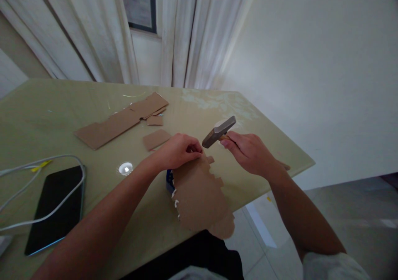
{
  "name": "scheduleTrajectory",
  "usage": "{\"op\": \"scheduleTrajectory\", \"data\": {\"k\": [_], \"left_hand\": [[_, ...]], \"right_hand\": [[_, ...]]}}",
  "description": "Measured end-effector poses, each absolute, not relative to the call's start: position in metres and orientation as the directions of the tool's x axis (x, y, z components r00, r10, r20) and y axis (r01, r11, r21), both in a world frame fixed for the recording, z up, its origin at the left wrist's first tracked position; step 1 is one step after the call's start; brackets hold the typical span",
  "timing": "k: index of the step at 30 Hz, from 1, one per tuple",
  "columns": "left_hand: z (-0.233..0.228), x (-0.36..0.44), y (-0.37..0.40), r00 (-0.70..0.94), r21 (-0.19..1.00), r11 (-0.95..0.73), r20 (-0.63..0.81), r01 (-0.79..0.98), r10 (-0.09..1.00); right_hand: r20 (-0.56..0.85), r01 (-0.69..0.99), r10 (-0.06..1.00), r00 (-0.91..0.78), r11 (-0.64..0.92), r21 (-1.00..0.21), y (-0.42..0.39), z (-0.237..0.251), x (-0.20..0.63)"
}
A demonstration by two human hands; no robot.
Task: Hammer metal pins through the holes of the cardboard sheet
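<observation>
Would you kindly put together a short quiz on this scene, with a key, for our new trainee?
1. What tool does the right hand grip?

2. True or false: a white cable runs across the black-screened device.

3. Which of these is the left hand nearest to?
a) the window
b) the jagged-edged cardboard
c) the curtain

Key:
1. A hammer.
2. True.
3. b
</observation>
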State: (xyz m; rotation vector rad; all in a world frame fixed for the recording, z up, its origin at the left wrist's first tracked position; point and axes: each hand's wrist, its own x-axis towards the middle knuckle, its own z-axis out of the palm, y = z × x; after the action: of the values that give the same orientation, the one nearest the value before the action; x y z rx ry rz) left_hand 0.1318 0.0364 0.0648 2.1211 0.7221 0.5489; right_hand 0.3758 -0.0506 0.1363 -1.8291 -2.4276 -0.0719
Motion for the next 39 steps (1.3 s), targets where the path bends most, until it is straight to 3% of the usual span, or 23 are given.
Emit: {"op": "scheduleTrajectory", "data": {"k": [8,15,21,28,34,39], "left_hand": [[0.0654,0.1311,0.0363,0.751,0.798,-0.511,0.115,0.32,0.65],[0.0611,0.132,0.0378,0.744,0.822,-0.493,0.134,0.286,0.655],[0.0635,0.1313,0.0358,0.742,0.795,-0.514,0.125,0.321,0.658],[0.0649,0.1319,0.0354,0.742,0.791,-0.523,0.137,0.317,0.657],[0.0622,0.1322,0.0355,0.746,0.794,-0.502,0.095,0.343,0.659],[0.0605,0.1318,0.037,0.745,0.797,-0.495,0.086,0.347,0.662]], "right_hand": [[0.058,0.953,0.952,-0.3,0.297,0.06,-0.0519,0.1324,0.3746],[0.122,0.955,0.953,-0.277,0.287,-0.07,-0.0501,0.1403,0.3769],[0.072,0.946,0.944,-0.323,0.321,0.045,-0.0507,0.1341,0.3747],[0.098,0.95,0.949,-0.299,0.306,-0.066,-0.0505,0.14,0.375],[0.044,0.941,0.94,-0.338,0.337,0.016,-0.0506,0.138,0.3736],[0.098,0.946,0.947,-0.306,0.314,-0.085,-0.0495,0.1402,0.3752]]}}
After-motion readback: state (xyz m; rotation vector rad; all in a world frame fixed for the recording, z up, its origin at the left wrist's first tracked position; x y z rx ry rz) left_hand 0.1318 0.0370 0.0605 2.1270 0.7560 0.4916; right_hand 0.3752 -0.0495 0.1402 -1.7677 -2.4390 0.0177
